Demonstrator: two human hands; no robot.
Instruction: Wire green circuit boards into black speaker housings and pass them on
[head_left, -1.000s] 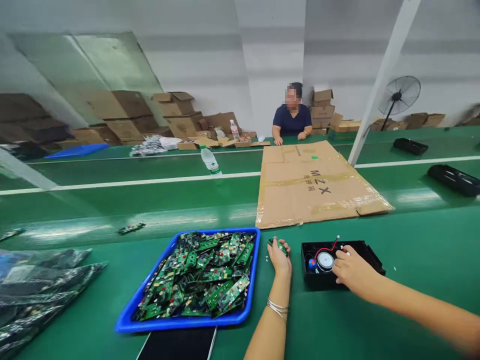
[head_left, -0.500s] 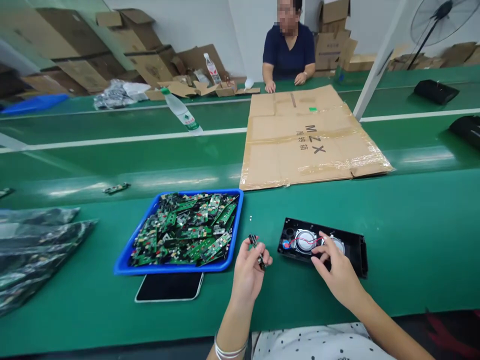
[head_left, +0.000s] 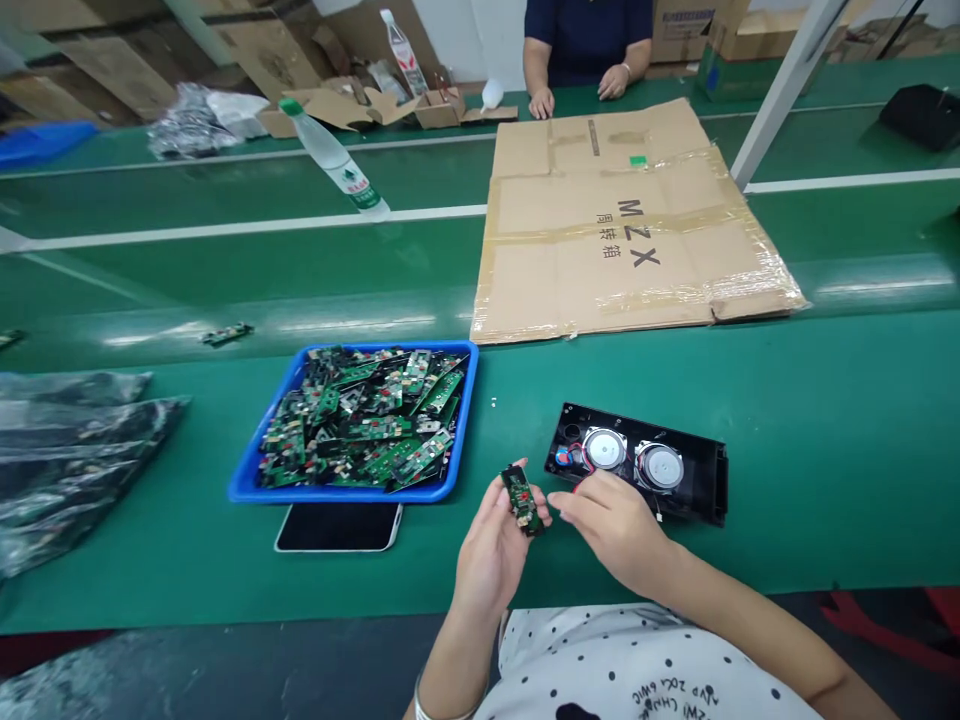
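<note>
Electronics assembly workshop: long green desk (head_left: 825,450) w/ belt lines, blue tray (head_left: 247,485) of circuit boards (head_left: 367,420), flattened cardboard (head_left: 570,260), stacked boxes (head_left: 255,50), co-worker (head_left: 585,25) opposite.

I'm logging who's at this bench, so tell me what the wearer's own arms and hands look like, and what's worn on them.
Both forearms are bare, with no sleeves and no gloves. The left hand has thin silver metal bangles at the wrist. The right hand shows no jewellery. Below them is a white black-dotted shirt with black lettering.
</note>
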